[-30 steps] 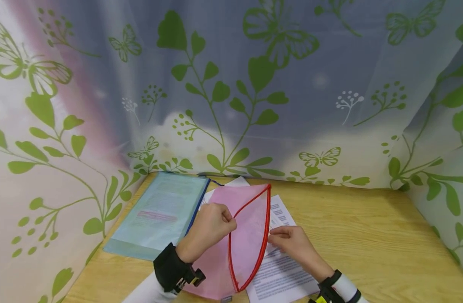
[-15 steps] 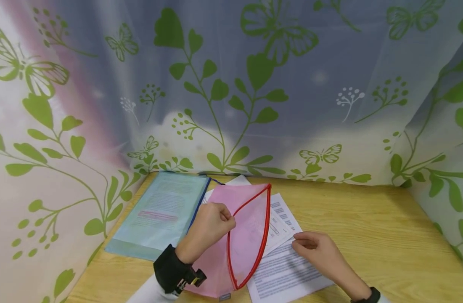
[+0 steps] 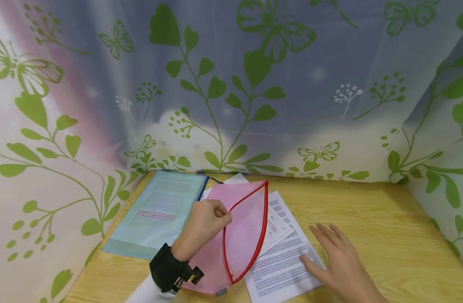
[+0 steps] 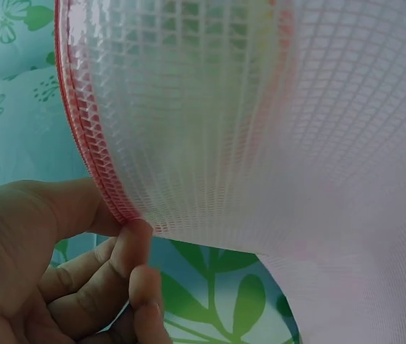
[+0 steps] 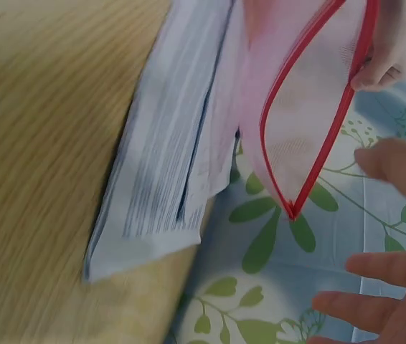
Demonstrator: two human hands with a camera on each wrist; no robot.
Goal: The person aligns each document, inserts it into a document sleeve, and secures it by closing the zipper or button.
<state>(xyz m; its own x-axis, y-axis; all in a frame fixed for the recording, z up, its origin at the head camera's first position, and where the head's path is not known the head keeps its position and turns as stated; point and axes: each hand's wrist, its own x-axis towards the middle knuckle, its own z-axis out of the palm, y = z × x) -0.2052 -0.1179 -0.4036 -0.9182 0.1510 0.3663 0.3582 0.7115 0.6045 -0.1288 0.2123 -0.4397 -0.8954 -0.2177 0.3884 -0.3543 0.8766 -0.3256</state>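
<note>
A pink mesh zipper pouch (image 3: 216,261) with red zipper edges gapes wide at the middle of the table. My left hand (image 3: 202,225) pinches its near red edge between thumb and fingertips, as the left wrist view shows on the mesh wall (image 4: 181,143). To the right, my right hand (image 3: 339,261) is spread with nothing in it, over the right edge of the printed sheets (image 3: 284,269). Those sheets lie partly under the pouch. A smaller printed slip (image 3: 278,229) rests on top of them, its left part hidden behind the pouch.
A light blue zipper folder (image 3: 159,210) with a printed page inside lies at the left of the wooden table (image 3: 371,219). A curtain (image 3: 284,97) with green leaves and butterflies encloses the table at the back and sides.
My right hand has drawn away rightward from the pouch's open edge and its fingers have spread. More of the printed slip now shows. The left hand keeps its pinch on the pouch.
</note>
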